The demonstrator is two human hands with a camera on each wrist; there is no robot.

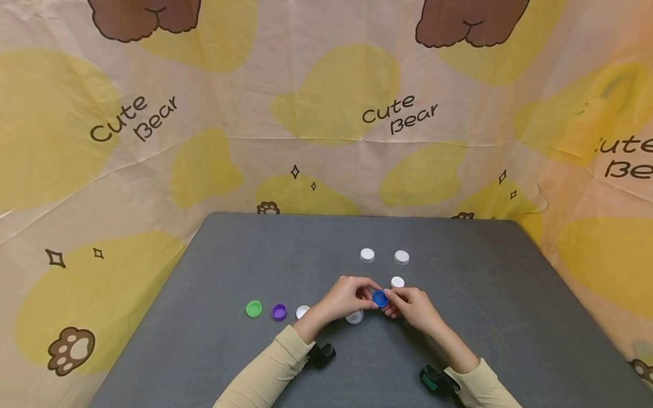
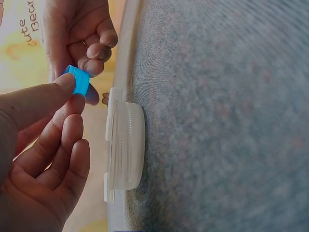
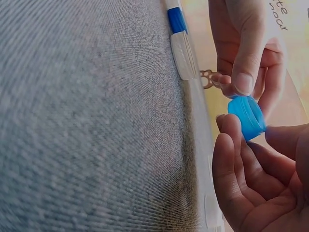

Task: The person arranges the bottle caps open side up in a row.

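Observation:
Above the grey table both hands hold a small round blue cap (image 1: pixel 380 298), its hollow side up in the head view. My left hand (image 1: pixel 346 297) pinches its left side between thumb and finger. From the other side my right hand (image 1: pixel 415 309) pinches it, and the remaining fingers of this hand are bent. The left wrist view shows the blue cap (image 2: pixel 81 81) tilted between the fingertips; it is hollow in the right wrist view. A translucent white round piece (image 1: pixel 354 317) lies on the table just beneath the left hand, partly covered by it.
On the grey table (image 1: pixel 214 272) a green cap (image 1: pixel 254 309), a purple cap (image 1: pixel 279 312) and a white cap (image 1: pixel 302 311) form a row at left. Farther back lie white round caps (image 1: pixel 367 255), one close behind the right hand. A patterned cloth (image 1: pixel 326 113) hangs behind.

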